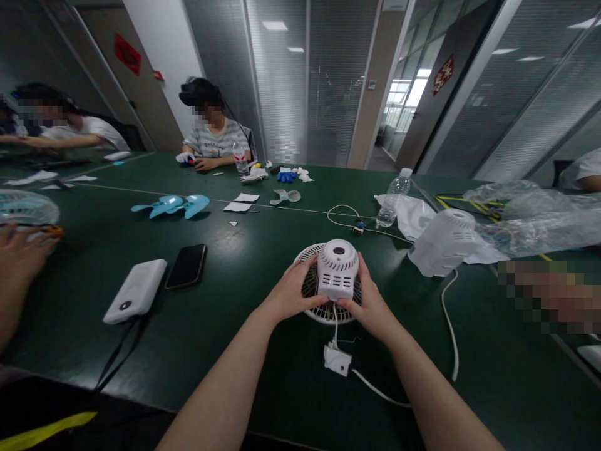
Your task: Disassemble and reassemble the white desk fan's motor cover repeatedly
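Both my hands grip a white slotted fan motor housing [337, 267] that sits on a round white fan grille [310, 254] lying flat on the dark green table [263, 250]. My left hand [292, 292] wraps its left side and my right hand [369, 302] its right side, fingers curled. A thin wire runs from the housing down to a small white switch box [337, 361] near me, with a white cable [375, 389] leading off it.
A black phone [186, 265] and a white power bank [136, 290] lie to my left. A second white fan housing [444, 242], a water bottle [394, 197] and clear plastic bags [539, 216] lie to the right. Blue fan blades [173, 205] lie farther off. Other people sit around the table.
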